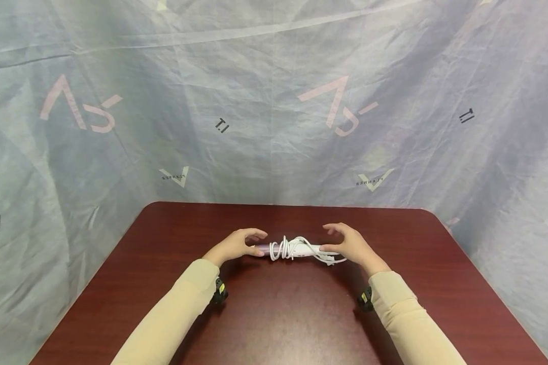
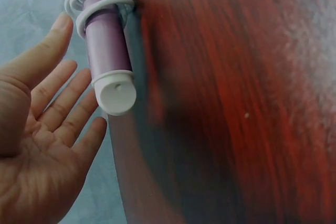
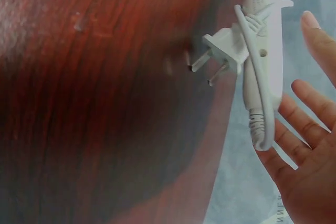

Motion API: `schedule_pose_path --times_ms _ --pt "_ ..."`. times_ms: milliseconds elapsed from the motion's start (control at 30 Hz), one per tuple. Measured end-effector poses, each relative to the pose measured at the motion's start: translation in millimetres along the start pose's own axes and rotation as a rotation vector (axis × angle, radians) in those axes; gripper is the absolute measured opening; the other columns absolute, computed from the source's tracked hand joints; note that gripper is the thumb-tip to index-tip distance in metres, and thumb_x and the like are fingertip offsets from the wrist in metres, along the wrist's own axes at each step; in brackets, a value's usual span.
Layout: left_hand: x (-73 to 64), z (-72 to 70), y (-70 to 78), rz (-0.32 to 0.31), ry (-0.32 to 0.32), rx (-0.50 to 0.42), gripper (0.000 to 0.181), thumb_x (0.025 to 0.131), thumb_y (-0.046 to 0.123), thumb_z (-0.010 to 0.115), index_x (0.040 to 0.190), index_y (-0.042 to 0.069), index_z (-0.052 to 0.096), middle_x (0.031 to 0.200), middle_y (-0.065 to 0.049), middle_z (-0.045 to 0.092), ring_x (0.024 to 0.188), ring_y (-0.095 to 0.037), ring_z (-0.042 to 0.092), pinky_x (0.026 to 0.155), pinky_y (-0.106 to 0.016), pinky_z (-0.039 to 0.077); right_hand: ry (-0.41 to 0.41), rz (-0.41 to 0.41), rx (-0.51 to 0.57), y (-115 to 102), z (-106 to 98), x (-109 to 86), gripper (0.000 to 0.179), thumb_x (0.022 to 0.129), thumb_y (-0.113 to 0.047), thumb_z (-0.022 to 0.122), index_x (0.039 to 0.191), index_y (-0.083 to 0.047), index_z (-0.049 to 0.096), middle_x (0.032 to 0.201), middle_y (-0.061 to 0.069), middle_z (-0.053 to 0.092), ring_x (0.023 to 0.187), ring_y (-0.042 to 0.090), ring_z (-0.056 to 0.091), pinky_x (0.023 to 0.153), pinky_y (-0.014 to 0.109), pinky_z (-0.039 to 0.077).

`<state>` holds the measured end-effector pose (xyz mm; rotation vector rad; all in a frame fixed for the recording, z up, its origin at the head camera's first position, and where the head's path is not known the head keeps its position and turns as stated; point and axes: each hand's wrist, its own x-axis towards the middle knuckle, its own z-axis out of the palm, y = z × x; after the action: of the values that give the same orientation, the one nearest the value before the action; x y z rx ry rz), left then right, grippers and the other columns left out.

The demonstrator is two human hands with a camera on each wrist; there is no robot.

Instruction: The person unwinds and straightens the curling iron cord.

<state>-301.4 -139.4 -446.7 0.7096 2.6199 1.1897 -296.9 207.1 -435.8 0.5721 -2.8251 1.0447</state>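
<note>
A slim hair iron (image 1: 306,250) lies crosswise on the table, with a white handle to the right and a purple barrel (image 2: 107,43) to the left. Its white cord (image 1: 283,249) is wound in several loops around the body. The two-pin plug (image 3: 226,51) sticks out beside the handle. My left hand (image 1: 237,246) is at the barrel's capped end, fingers spread and relaxed, thumb extended. At the handle end my right hand (image 1: 349,246) has its fingers loosely spread, the fingertips close to the cord's strain relief (image 3: 257,127). Neither hand grips the iron.
The dark red wooden table (image 1: 292,314) has rounded far corners. A pale grey printed sheet (image 1: 274,101) hangs behind it and along both sides. Black camera mounts (image 1: 220,290) sit at both wrists, below cream sleeves (image 1: 178,309).
</note>
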Motion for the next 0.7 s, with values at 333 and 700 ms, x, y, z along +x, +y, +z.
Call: schedule_pose_path --times_ms 333,700 --pt "8.6 10.8 -7.6 -0.021 -0.039 -0.063 0.047 0.079 0.018 0.080 0.123 0.010 0.064 0.122 -0.009 0.065 0.114 -0.024 0.060 0.098 -0.039 0.046 -0.053 -0.016 0.141 7.6 10.5 -2.2 0.054 0.074 -0.021 0.083 0.121 -0.003 0.065 0.103 0.015 0.067 0.097 0.029 0.064 0.081 0.035 0.049" --pt "14.1 21.5 -13.1 -0.067 0.016 -0.033 0.043 0.075 0.009 0.082 0.115 0.009 0.066 0.114 -0.009 0.067 0.105 -0.021 0.059 0.091 -0.034 0.046 -0.119 0.055 0.253 11.1 12.5 -1.6 0.037 0.079 -0.013 0.079 0.112 0.002 0.069 0.102 0.015 0.070 0.081 0.013 0.062 0.066 0.021 0.049"
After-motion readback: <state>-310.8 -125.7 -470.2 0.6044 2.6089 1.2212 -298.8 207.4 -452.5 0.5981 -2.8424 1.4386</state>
